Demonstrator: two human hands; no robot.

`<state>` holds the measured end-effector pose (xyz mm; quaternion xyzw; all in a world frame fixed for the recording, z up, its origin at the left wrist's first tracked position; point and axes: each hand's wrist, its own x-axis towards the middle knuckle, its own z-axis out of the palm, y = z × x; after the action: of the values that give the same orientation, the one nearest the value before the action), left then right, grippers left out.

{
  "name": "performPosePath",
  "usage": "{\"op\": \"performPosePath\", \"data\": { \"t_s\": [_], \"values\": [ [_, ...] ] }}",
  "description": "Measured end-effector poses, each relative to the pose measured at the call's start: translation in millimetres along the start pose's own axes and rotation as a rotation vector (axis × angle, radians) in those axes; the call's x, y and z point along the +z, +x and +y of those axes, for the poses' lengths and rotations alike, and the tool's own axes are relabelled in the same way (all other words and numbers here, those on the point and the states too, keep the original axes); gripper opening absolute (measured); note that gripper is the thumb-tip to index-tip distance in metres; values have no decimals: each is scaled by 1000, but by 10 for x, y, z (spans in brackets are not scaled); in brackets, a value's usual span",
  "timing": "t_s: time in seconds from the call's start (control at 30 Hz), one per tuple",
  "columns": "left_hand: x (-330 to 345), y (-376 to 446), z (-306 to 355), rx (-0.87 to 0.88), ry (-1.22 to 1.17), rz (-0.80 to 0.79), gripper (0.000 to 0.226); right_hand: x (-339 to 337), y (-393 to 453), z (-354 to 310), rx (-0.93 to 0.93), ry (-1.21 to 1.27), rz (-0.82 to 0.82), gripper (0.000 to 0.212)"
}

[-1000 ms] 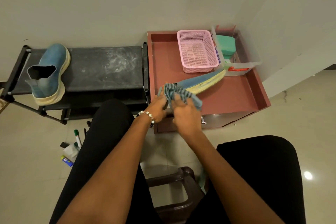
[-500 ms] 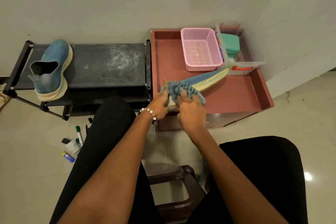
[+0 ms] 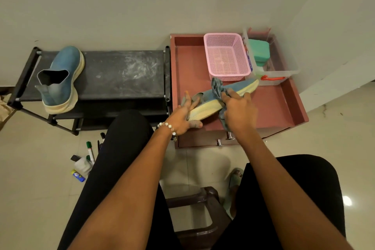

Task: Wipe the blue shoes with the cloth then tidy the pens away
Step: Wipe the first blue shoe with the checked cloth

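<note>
One blue shoe (image 3: 211, 102) with a cream sole lies on its side over the reddish-brown cabinet top (image 3: 269, 105). My left hand (image 3: 182, 115) grips its heel end. My right hand (image 3: 237, 110) holds a blue striped cloth (image 3: 218, 88) wrapped over the middle of that shoe. The other blue shoe (image 3: 60, 79) stands upright on the left end of the black shoe rack (image 3: 121, 75). Several pens and markers (image 3: 89, 150) lie on the floor beside my left leg, partly hidden by it.
A pink plastic basket (image 3: 226, 57) and a clear box (image 3: 278, 71) holding a green container (image 3: 258, 51) stand at the back of the cabinet top. A small white bottle (image 3: 82, 165) and a blue tube (image 3: 78, 175) lie among the pens. A dark stool (image 3: 203, 215) sits between my legs.
My right hand has slid the cloth from the heel toward the middle of the shoe. My left hand has kept hold of the heel end, its fingers now spread along it.
</note>
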<state>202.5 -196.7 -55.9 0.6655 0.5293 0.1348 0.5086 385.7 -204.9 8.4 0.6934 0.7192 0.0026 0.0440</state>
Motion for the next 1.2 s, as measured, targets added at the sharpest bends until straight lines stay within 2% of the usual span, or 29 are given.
{"op": "performPosePath", "data": {
  "t_s": [0.07,0.13,0.2,0.3,0.4,0.47,0.57,0.63,0.7,0.77,0.83,0.97,1.1,1.2],
  "values": [
    [11,-13,-2,28,46,11,110,39,-68,-249,62,55,-28,43],
    [14,-17,-10,45,66,45,96,127,-211,-585,-22,77,-40,46],
    [15,-16,-27,81,92,51,84,174,-349,-770,-93,112,22,51],
    [64,-17,-39,87,150,35,86,209,-370,-626,-177,138,8,56],
    [103,-18,7,85,205,49,88,162,-277,-300,-342,-36,149,51],
    [100,-21,54,102,249,56,85,178,-155,-29,-358,-124,153,44],
    [101,-25,67,113,313,68,84,176,26,433,-273,-115,119,43],
    [124,-20,47,120,348,76,83,149,88,650,-116,-110,70,45],
    [156,-24,43,138,389,95,84,160,116,698,77,-60,37,45],
    [177,-28,44,145,407,106,84,129,85,552,173,1,33,48],
    [185,-27,43,141,407,115,83,125,-10,293,165,30,27,51],
    [166,-33,63,125,411,110,82,207,-225,-68,19,18,20,47],
    [148,-32,60,132,408,102,82,140,-85,200,29,1,-40,44],
    [139,-25,53,125,404,95,82,56,84,353,133,-31,14,38]
  ]
}}
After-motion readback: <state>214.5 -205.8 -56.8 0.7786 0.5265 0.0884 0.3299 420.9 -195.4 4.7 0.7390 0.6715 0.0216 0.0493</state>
